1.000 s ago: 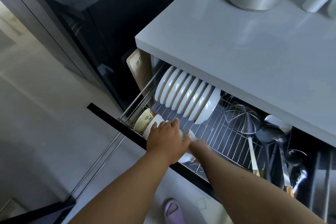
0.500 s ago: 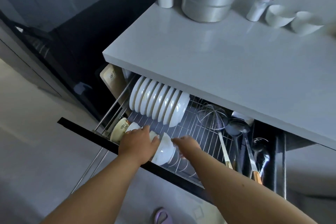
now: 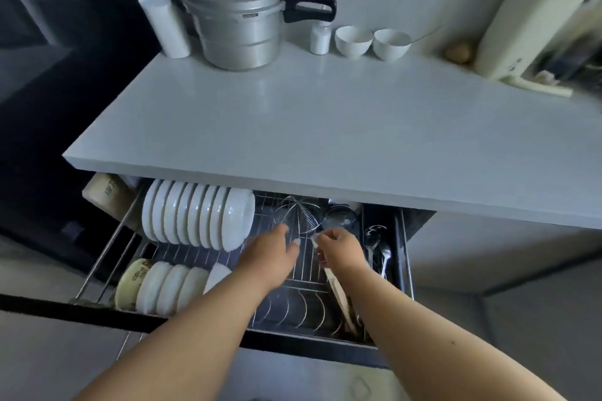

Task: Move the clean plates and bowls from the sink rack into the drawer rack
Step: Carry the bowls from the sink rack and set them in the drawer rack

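Both hands are hovering over the pulled-out wire drawer rack (image 3: 303, 290): the left hand (image 3: 272, 257) with its grip apart and empty, the right hand (image 3: 342, 251) loosely curled, though I cannot tell if it is holding anything. Upright white bowls (image 3: 169, 286) are filling the front-left corner, so the next ones should be going in upright beside them, I judge.

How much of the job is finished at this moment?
Done: a row of white plates stands in the drawer rack, with bowls in front. In hand: nothing; the left hand and right hand are over the rack without dishes. Left: two white bowls sit on the counter; the sink rack is out of view.
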`<act>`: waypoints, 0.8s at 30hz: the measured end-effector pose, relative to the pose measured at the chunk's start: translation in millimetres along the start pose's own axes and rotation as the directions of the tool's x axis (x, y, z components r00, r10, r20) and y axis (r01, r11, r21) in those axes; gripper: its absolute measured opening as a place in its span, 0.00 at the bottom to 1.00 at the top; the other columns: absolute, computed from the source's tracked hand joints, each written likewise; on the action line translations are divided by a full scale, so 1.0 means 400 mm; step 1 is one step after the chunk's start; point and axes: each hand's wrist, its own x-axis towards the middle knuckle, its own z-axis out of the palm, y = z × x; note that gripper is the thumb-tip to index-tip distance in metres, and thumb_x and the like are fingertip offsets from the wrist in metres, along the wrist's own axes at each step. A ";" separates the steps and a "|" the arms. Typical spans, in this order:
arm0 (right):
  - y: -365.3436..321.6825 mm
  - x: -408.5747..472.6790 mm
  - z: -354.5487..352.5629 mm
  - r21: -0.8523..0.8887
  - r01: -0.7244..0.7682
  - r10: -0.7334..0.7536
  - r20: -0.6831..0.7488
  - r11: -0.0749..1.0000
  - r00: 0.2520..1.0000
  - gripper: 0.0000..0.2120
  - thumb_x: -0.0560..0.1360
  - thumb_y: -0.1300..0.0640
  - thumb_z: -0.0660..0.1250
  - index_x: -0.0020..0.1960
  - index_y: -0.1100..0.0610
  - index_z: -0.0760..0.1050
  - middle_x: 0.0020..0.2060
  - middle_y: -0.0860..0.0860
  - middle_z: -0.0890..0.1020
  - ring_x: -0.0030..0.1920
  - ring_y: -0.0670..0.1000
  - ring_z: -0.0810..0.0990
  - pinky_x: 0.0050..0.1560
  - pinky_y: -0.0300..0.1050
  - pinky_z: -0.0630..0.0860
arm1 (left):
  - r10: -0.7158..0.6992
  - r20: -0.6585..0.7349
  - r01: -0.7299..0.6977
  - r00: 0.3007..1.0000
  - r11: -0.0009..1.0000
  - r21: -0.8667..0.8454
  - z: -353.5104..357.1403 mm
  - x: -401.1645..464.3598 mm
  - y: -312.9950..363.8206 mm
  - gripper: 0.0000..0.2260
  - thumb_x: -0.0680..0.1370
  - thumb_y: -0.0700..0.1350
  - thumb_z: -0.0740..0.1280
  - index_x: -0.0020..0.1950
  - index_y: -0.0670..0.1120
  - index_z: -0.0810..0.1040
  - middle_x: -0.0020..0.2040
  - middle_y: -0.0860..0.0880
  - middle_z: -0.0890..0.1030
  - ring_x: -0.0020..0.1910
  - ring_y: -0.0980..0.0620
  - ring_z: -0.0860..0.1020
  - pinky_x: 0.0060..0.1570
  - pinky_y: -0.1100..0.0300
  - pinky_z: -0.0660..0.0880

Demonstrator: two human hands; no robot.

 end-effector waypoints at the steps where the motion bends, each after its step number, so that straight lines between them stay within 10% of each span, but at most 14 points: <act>1: 0.007 -0.006 -0.039 0.018 0.003 -0.003 -0.038 1.000 0.999 0.06 0.77 0.56 0.65 0.42 0.56 0.75 0.31 0.51 0.79 0.35 0.52 0.77 0.46 0.53 0.80 | 0.035 0.006 -0.035 0.999 0.999 -0.002 0.011 0.007 0.044 0.19 0.81 0.56 0.56 0.69 0.49 0.66 0.53 0.48 0.80 0.51 0.47 0.78 0.49 0.53 0.75; 11: 0.128 -0.067 -0.506 0.173 0.017 0.056 -0.408 0.985 0.911 0.04 0.76 0.55 0.64 0.44 0.54 0.76 0.32 0.50 0.81 0.35 0.52 0.80 0.45 0.52 0.80 | 0.336 0.102 -0.340 0.937 0.940 0.032 0.158 0.038 0.517 0.18 0.81 0.56 0.56 0.68 0.49 0.68 0.47 0.53 0.79 0.49 0.51 0.77 0.50 0.52 0.75; 24: 0.378 -0.235 -1.115 0.349 0.029 0.261 -0.752 0.937 0.605 0.05 0.76 0.56 0.60 0.46 0.50 0.75 0.40 0.48 0.81 0.39 0.50 0.80 0.36 0.43 0.75 | 0.626 0.236 -0.652 0.743 0.757 0.041 0.471 -0.029 1.141 0.22 0.81 0.54 0.58 0.72 0.46 0.66 0.70 0.48 0.67 0.67 0.49 0.69 0.65 0.55 0.68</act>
